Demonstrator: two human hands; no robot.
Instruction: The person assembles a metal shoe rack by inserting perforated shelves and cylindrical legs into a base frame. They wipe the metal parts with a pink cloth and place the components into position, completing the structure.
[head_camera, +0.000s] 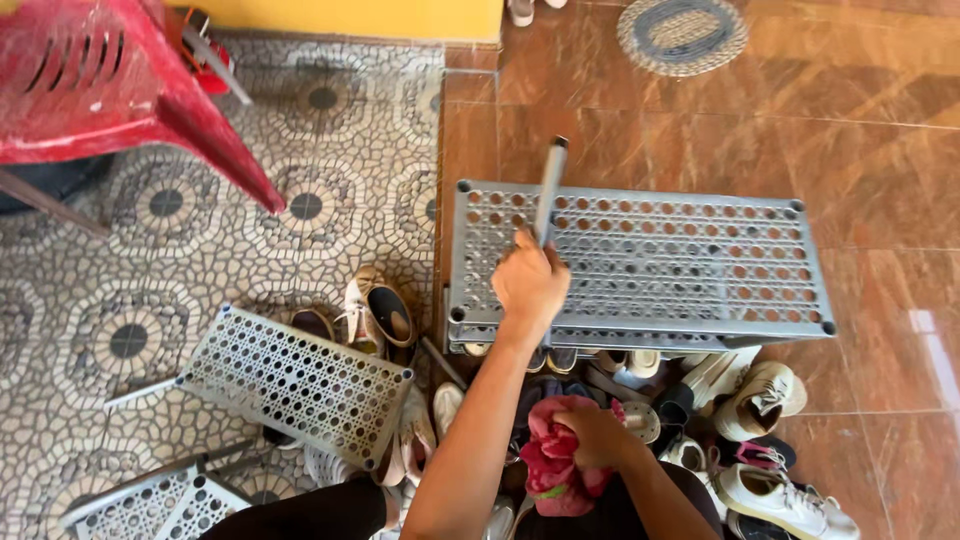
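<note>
Grey metal tube (550, 190) is gripped near its lower end by the left hand (528, 283), fingers wrapped fully around it; the tube rises at a slight tilt over the perforated grey shelf panel (690, 255). The right hand (597, 432) is closed on a bunched red and pink cloth (548, 462), held low and near the body. The two hands are apart.

Handling judgement: the tube appears rigid, light and smooth, so a full-hand grip close to one end suits it, though the surface may slip. The cloth is soft and limp and can be taken anywhere.

The shelf panel lies flat on a stack of like panels, with socket holes at its corners, on the brown tiled floor (880, 180). Beneath and in front of it lies a heap of shoes, including white sneakers (765, 395). To the left, a second perforated panel (295, 385) rests tilted on shoes, and a third (150, 505) lies at the lower edge on the patterned mosaic floor (200, 260). A red plastic chair (110, 85) stands at upper left; a round woven mat (683, 33) lies at the top. No packages, labels or signs are visible.
</note>
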